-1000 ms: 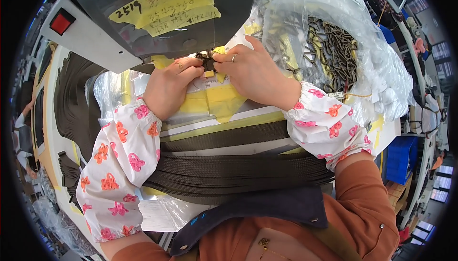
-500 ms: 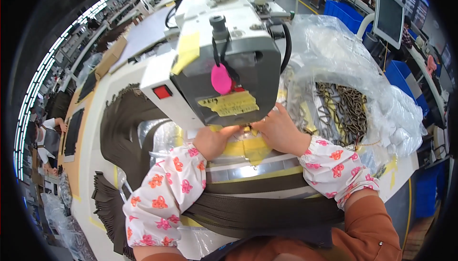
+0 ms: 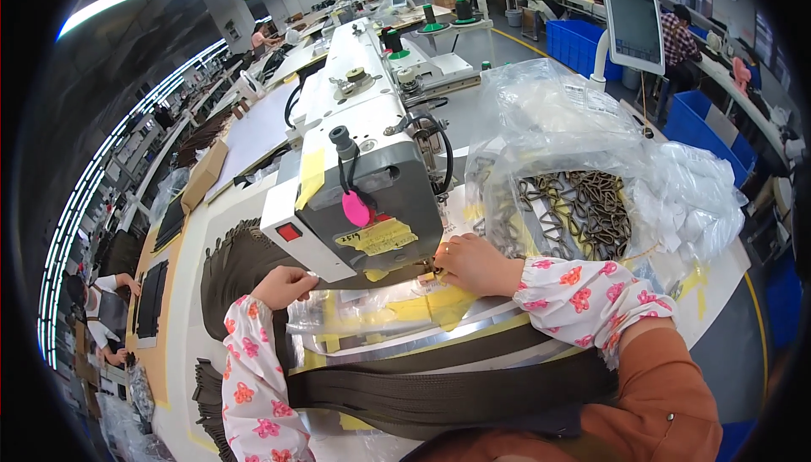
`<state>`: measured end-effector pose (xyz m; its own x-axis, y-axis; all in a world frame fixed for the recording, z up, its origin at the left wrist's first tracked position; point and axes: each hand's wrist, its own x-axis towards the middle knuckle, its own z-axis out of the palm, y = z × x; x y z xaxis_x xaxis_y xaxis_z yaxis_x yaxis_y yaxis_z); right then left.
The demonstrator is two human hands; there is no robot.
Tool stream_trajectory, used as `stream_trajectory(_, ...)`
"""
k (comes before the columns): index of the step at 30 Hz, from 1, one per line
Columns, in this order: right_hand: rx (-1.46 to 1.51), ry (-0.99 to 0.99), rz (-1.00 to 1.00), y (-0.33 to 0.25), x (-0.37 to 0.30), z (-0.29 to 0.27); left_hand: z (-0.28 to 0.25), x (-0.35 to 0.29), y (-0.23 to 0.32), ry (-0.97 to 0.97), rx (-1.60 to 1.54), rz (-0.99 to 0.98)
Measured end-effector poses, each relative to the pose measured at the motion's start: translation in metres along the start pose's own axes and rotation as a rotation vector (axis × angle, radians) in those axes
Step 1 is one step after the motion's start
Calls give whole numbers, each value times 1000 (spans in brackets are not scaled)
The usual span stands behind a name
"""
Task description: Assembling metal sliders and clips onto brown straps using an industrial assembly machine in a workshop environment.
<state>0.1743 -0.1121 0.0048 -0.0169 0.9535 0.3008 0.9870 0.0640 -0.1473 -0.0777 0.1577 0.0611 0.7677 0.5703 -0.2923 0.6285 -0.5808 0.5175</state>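
A white and grey sewing machine [image 3: 372,200] stands before me, a pink tag hanging on its front. A dark brown webbing strap [image 3: 372,280] runs crosswise under its head. My left hand [image 3: 284,286] is closed in a pinch at the strap's left end, beside the machine. On the right, my right hand [image 3: 475,264] has its fingers closed at the other end, close by the needle area. A small brassy bit shows at those fingertips, too small to name. The machine head hides the needle.
Bundled dark straps [image 3: 439,386] lie across the table in front of me; another bundle [image 3: 241,268] curves at the left. Bronze wire metal hooks [image 3: 596,209] fill an opening in a clear plastic bag [image 3: 557,116] at right. A monitor [image 3: 635,24] stands behind; other people work farther off.
My left hand has moved left, away from the needle area, and the strap now shows between my hands. My right hand stays near the needle. The view has tilted up.
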Motion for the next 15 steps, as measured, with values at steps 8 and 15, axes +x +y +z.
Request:
stream_trajectory(8, 0, 48, -352, 17, -11, 5, 20, -12, 12, -123, -54, 134)
stream_trajectory(15, 150, 159, -400, -51, 11, 20, 24, 0, -22, 610, 494, 175)
